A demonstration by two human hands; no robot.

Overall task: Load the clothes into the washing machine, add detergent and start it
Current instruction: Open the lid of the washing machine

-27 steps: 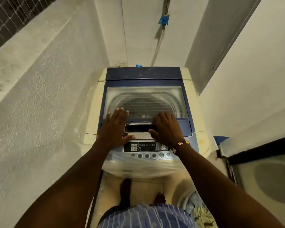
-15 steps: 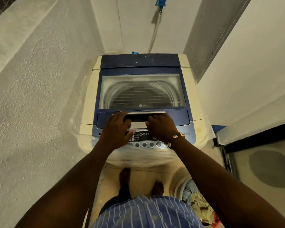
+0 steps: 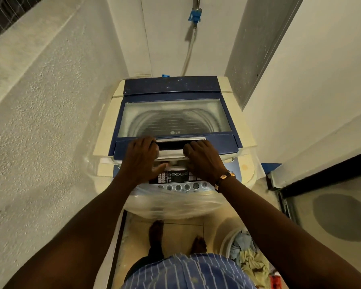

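A pale plastic basket [image 3: 227,245] of crumpled clothes [image 3: 246,257] waits on the floor, not yet loaded. Above it, the left hand [image 3: 141,158] and right hand [image 3: 203,160] curl into the handle recess of the blue glass-windowed washing machine lid [image 3: 175,119], seemingly to lift it.

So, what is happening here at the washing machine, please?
A person stands at a top-loading washing machine with both hands at the lid handle. The left hand and the right hand curl their fingers at its two ends. The lid looks lifted only slightly. The clothes wait in a basket on the floor.
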